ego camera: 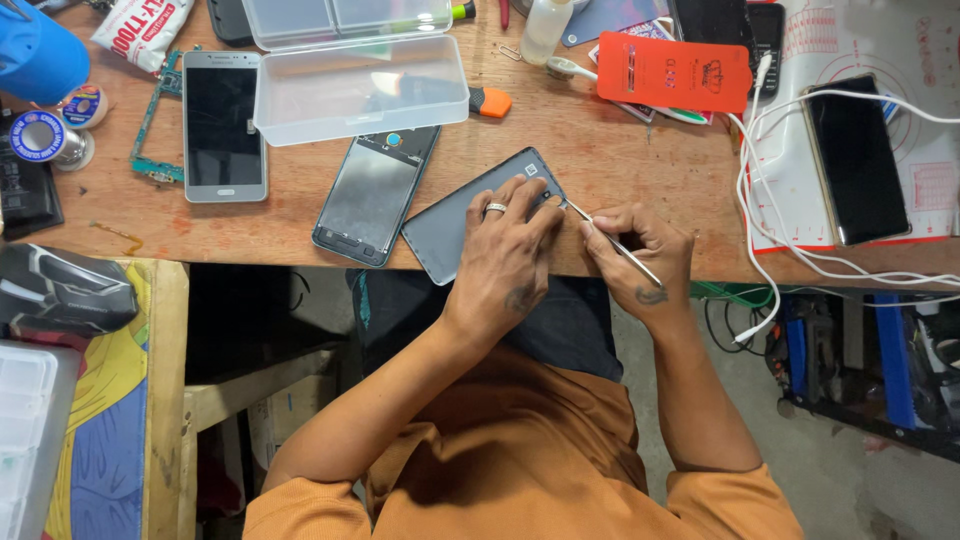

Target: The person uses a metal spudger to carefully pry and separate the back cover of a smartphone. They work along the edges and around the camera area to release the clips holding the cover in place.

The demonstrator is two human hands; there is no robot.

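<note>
A: It's a worn wooden bench (620, 160), crowded with phone parts, and the person sits at its near edge. What is the left hand (505, 255) doing?

B: It lies flat over the dark grey phone back (455, 225), fingers spread, pressing it to the wood, likely so it can't slide. The phone back sits at the near edge, tilted, its far corner towards the right hand (640, 250).

A: And that hand?

B: Closed around thin metal tweezers (615, 240), pinched like a pen, with the tip at the phone's far corner by the camera opening. Holding it low probably gives fine control.

A: What lies around them?

B: Just left, an opened phone frame (370, 200); further left, a silver phone (222, 125) face up. A clear plastic box (360, 85) sits beyond the frame. To the right, a dark phone (858, 160) rests on a white mat with a white cable (760, 200) looped beside it, well clear of the work. An orange packet (673, 72) lies at the far side.
</note>
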